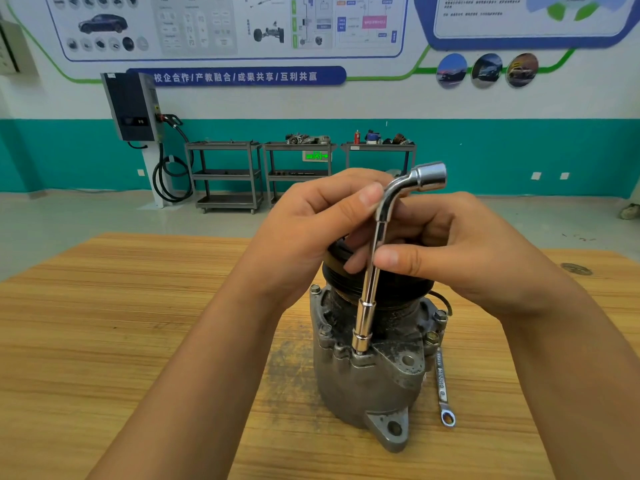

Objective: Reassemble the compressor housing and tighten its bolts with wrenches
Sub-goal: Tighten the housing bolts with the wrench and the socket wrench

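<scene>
Compressor (372, 372) stands upright on the table (138, 323), heavy cast metal, likely stable. Both hands pinch the L-wrench (375, 271): left hand (311, 230) near its bend, right hand (460, 258) mid-shaft, socket seated on a bolt (360, 351). The chrome looks slippery; best gripped high. A spanner (443, 386) lies beside.

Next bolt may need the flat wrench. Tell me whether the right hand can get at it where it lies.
Probably yes: the flat wrench lies uncovered on the table right of the compressor, below the right hand, which first must release the socket wrench.
</scene>
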A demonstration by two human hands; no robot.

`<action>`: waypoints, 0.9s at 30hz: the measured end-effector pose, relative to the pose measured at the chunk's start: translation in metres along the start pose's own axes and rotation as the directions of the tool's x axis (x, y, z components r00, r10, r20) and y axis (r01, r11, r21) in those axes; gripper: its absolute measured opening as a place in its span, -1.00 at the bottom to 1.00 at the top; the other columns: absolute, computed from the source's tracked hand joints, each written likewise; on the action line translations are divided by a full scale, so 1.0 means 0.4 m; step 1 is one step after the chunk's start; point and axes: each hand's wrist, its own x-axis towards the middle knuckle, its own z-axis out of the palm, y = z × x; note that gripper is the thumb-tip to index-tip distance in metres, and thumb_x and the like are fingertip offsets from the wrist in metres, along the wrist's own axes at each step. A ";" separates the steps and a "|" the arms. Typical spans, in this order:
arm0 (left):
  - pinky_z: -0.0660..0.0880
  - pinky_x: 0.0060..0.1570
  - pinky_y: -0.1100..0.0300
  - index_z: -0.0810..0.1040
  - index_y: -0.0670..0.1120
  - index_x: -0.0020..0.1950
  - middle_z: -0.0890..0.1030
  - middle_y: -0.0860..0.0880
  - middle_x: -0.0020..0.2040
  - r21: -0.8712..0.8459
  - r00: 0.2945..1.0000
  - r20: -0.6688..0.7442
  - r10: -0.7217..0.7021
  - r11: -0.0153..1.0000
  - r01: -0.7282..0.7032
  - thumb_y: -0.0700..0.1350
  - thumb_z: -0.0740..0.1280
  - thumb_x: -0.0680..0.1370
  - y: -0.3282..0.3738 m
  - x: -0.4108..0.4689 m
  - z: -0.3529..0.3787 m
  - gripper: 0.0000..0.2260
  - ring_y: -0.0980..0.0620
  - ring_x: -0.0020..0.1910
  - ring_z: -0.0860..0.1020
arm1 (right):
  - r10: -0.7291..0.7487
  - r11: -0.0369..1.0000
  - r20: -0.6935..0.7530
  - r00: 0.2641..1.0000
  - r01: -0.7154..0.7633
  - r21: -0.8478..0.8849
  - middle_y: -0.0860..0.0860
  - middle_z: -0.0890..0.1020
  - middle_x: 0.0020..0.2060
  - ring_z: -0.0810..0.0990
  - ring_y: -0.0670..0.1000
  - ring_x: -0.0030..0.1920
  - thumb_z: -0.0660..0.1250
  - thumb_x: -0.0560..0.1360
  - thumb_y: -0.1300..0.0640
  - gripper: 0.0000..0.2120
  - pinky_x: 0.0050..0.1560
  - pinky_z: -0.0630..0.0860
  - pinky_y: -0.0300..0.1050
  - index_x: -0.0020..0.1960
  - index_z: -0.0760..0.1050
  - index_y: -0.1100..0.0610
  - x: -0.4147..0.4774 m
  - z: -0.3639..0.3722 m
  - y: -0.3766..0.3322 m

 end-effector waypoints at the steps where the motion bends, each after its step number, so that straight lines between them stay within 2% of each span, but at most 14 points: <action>1: 0.38 -0.21 0.08 0.61 -0.17 -0.11 0.56 -0.01 -0.12 -0.002 1.000 0.002 -0.004 1.000 0.004 -0.16 0.20 0.52 0.002 0.001 0.001 -0.80 -0.22 -0.18 0.42 | 0.007 1.000 0.000 1.000 -0.007 -0.003 0.01 0.72 -0.16 0.69 -0.02 -0.05 0.39 0.38 0.17 -0.82 -0.02 0.54 -0.28 -0.02 0.61 0.03 0.000 -0.001 0.000; 5: 0.43 -0.10 0.20 0.65 -0.08 -0.13 0.44 -0.28 -0.19 -0.003 0.999 0.034 -0.004 1.000 0.004 -0.15 0.19 0.54 0.009 0.002 0.002 -0.77 -0.10 -0.14 0.43 | 0.025 1.000 -0.015 1.000 -0.025 -0.001 0.03 0.72 -0.19 0.70 -0.01 -0.09 0.39 0.38 0.18 -0.86 -0.04 0.55 -0.28 -0.05 0.61 0.08 0.001 0.000 -0.001; 7: 0.44 -0.12 0.23 0.63 -0.09 -0.09 0.43 -0.25 -0.20 0.004 0.999 0.043 -0.009 1.000 0.009 -0.15 0.18 0.55 0.009 -0.001 0.004 -0.78 -0.08 -0.18 0.44 | 0.016 1.000 -0.033 0.999 -0.016 -0.001 0.03 0.72 -0.22 0.70 0.00 -0.12 0.40 0.37 0.20 -0.88 -0.06 0.55 -0.28 -0.10 0.60 0.08 0.002 0.004 -0.002; 10: 0.49 -0.14 0.27 0.62 -0.09 -0.04 0.56 -0.14 -0.20 -0.014 1.000 0.013 -0.011 1.000 0.011 -0.14 0.19 0.54 0.009 -0.004 0.005 -0.80 -0.02 -0.20 0.54 | -0.005 1.000 -0.062 0.998 0.004 -0.017 -0.01 0.70 -0.26 0.70 -0.02 -0.17 0.42 0.33 0.21 -0.88 -0.08 0.57 -0.26 -0.16 0.59 0.05 0.004 0.010 -0.002; 11: 0.50 -0.12 0.27 0.60 -0.12 -0.02 0.60 -0.06 -0.18 -0.012 1.000 0.006 -0.014 1.000 0.014 -0.13 0.19 0.54 0.009 -0.004 0.005 -0.80 0.04 -0.17 0.57 | -0.008 1.000 -0.070 0.998 0.007 -0.026 -0.02 0.70 -0.27 0.70 0.00 -0.18 0.43 0.31 0.20 -0.88 -0.08 0.58 -0.24 -0.18 0.60 0.03 0.005 0.012 -0.002; 13: 0.51 -0.07 0.22 0.56 -0.18 0.01 0.62 -0.03 -0.10 0.001 1.000 -0.001 -0.015 1.000 0.015 -0.11 0.18 0.54 0.008 -0.003 0.003 -0.79 0.04 -0.10 0.59 | -0.014 0.998 -0.086 0.996 0.009 -0.059 -0.03 0.67 -0.28 0.68 0.07 -0.18 0.45 0.29 0.18 -0.89 -0.07 0.60 -0.15 -0.22 0.62 0.00 0.007 0.013 0.000; 15: 0.53 -0.04 0.15 0.55 -0.20 0.01 0.60 -0.08 -0.07 0.007 1.000 0.006 -0.010 1.000 0.010 -0.11 0.26 0.54 0.007 -0.002 0.001 -0.82 0.00 -0.08 0.58 | -0.023 0.996 -0.096 0.995 0.015 -0.087 -0.01 0.65 -0.29 0.64 0.08 -0.22 0.46 0.28 0.18 -0.89 -0.11 0.57 -0.12 -0.24 0.60 0.00 0.008 0.013 0.001; 17: 0.53 -0.01 0.09 0.55 -0.20 0.02 0.59 -0.08 -0.08 0.004 1.000 0.009 -0.001 1.000 0.001 -0.06 0.39 0.48 0.008 -0.002 0.001 -0.76 -0.02 -0.09 0.57 | -0.028 0.995 -0.094 0.995 0.019 -0.093 -0.01 0.62 -0.31 0.60 -0.02 -0.25 0.47 0.27 0.17 -0.88 -0.18 0.55 -0.22 -0.23 0.59 0.00 0.008 0.012 0.002; 19: 0.54 -0.02 0.13 0.59 -0.15 -0.01 0.62 -0.02 -0.08 -0.012 1.000 0.022 0.011 1.000 -0.010 0.01 0.39 0.35 0.009 -0.004 0.001 -0.69 0.03 -0.08 0.59 | -0.022 0.995 -0.098 0.995 0.013 -0.095 -0.03 0.60 -0.33 0.57 -0.10 -0.29 0.48 0.26 0.15 -0.87 -0.21 0.51 -0.28 -0.23 0.59 -0.01 0.008 0.011 0.003; 21: 0.53 -0.06 0.21 0.66 -0.01 -0.10 0.65 0.07 -0.07 -0.029 0.999 0.043 0.029 0.999 -0.028 0.03 0.41 0.33 0.012 -0.005 0.003 -0.79 0.09 -0.07 0.60 | -0.019 0.994 -0.111 0.994 0.007 -0.107 -0.05 0.58 -0.35 0.53 -0.13 -0.32 0.49 0.25 0.12 -0.86 -0.25 0.48 -0.29 -0.22 0.59 0.00 0.009 0.011 0.005; 23: 0.52 -0.08 0.25 0.68 0.03 -0.14 0.66 0.09 -0.08 -0.046 0.998 0.050 0.032 0.999 -0.029 0.04 0.41 0.33 0.014 -0.004 0.005 -0.83 0.11 -0.08 0.61 | -0.022 0.993 -0.112 0.993 0.008 -0.115 -0.09 0.56 -0.38 0.50 -0.16 -0.34 0.50 0.24 0.10 -0.85 -0.28 0.45 -0.31 -0.22 0.58 -0.01 0.009 0.012 0.006; 27: 0.52 -0.03 0.17 0.68 0.05 -0.14 0.64 0.10 -0.06 -0.027 0.998 0.064 0.021 0.999 -0.019 0.04 0.39 0.37 0.011 -0.003 0.003 -0.85 0.08 -0.05 0.59 | -0.038 0.995 -0.091 0.995 0.029 -0.094 -0.04 0.63 -0.33 0.60 -0.14 -0.29 0.49 0.27 0.14 -0.86 -0.23 0.51 -0.32 -0.18 0.61 0.01 0.006 0.009 0.004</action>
